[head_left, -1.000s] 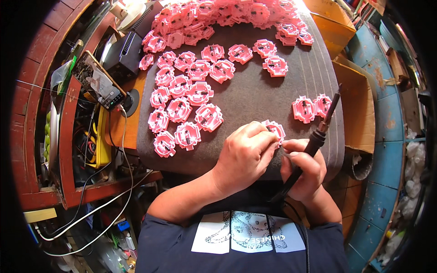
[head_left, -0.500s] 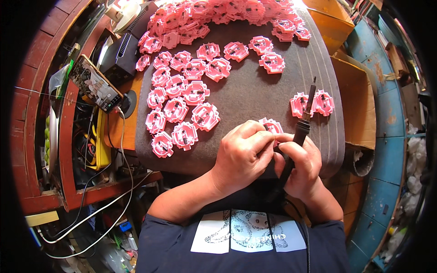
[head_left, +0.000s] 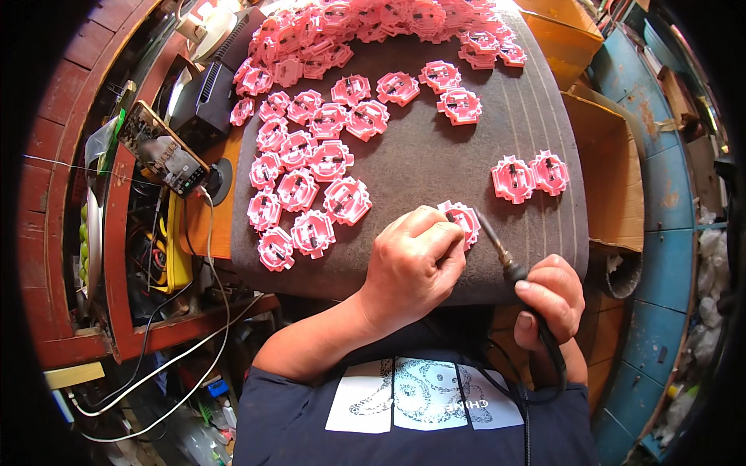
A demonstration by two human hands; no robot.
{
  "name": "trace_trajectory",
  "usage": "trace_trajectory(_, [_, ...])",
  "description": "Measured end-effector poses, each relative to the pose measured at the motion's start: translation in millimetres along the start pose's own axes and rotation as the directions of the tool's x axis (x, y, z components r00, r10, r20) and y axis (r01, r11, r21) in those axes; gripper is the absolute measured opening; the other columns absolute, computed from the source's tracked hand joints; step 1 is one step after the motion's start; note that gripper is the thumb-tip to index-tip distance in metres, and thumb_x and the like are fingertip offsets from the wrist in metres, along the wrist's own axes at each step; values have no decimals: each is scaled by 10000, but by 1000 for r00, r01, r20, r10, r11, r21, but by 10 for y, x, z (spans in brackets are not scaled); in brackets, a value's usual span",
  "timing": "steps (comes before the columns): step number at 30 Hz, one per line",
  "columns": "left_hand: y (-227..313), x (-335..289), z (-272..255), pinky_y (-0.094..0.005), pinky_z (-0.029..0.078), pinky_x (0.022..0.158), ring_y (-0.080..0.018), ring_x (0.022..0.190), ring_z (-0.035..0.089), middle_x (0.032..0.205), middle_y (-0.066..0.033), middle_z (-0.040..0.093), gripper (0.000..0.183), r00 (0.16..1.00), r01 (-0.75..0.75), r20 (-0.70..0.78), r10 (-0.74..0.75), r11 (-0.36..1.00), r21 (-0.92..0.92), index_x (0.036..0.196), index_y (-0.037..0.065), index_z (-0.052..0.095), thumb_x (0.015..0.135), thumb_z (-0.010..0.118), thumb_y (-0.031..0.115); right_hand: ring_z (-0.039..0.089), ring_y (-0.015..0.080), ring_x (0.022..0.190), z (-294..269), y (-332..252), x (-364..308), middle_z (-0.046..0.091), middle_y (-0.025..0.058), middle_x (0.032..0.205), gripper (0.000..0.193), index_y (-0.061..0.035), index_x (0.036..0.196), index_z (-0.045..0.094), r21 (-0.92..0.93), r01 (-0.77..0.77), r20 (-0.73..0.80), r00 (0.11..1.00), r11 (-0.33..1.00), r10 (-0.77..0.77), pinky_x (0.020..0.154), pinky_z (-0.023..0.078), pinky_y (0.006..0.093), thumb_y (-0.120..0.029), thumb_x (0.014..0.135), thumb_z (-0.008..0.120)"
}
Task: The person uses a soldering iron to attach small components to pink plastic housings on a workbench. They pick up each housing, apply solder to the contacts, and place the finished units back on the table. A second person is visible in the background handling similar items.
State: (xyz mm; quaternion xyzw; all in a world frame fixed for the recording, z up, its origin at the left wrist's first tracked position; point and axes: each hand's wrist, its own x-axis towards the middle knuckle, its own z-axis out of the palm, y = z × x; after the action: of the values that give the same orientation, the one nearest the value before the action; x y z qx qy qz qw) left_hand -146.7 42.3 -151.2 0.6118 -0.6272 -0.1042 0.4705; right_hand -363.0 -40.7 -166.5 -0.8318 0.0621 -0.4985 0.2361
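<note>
In my right hand [head_left: 556, 299] is a black-handled soldering iron [head_left: 509, 266], its metal tip slanting up and left to the edge of a pink plastic part [head_left: 468, 224]. Whether the tip touches it, I cannot tell. My left hand [head_left: 416, 256] is closed in a pinch at that part's near left side, covering some of it. What the pinched fingers hold is hidden. Two similar pink parts [head_left: 512, 180], with small black pieces in them, lie side by side to the right on the dark grey work surface [head_left: 420, 171].
Rows of pink parts [head_left: 313, 232] lie at the left, with a large heap [head_left: 350, 27] along the back. A phone [head_left: 163, 151] stands on a holder beside a black box [head_left: 203, 101]. Cardboard boxes [head_left: 602, 167] flank the right edge. The iron's cable [head_left: 536, 401] crosses my shirt.
The iron has swung from pointing up and away to pointing at the pink part. My right hand has moved right and nearer to me, away from my left hand, which stays almost still.
</note>
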Motion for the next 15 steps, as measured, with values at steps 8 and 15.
trace_trajectory(8, [4,4,7,-343,551,627,-237,718,702,861,-96,695,113,1000,-2,2,2,1000,18,906,26,733,829,783,-40,527,208,603,-20,-73,-38,577,51,777,227,-51,1072,716,6,-2,40,999,1000,2,532,395,349,-127,859,699])
trace_trajectory(15, [-3,12,8,-350,553,641,-247,731,704,859,-96,695,106,1000,-13,7,13,1000,28,900,29,732,829,781,-32,521,207,609,-29,-90,-43,570,46,778,226,-50,1069,715,-9,-1,42,999,1000,2,534,387,354,-119,855,694])
